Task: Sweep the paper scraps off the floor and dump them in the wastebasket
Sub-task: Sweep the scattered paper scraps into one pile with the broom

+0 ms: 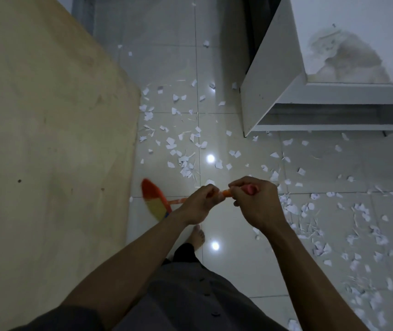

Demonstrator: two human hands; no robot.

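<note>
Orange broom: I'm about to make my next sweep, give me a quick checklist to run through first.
1. Grip: left hand and right hand both hold the orange broom handle. Ok.
2. Orange and yellow broom head touching the glossy tiled floor: the head is blurred. Cannot tell.
3. White paper scraps ahead of the head: plenty lie ahead and to the right. Ok.
4. Bare foot apart from the broom head. Ok.
5. Wastebasket located: none in view. Not ok.
</note>
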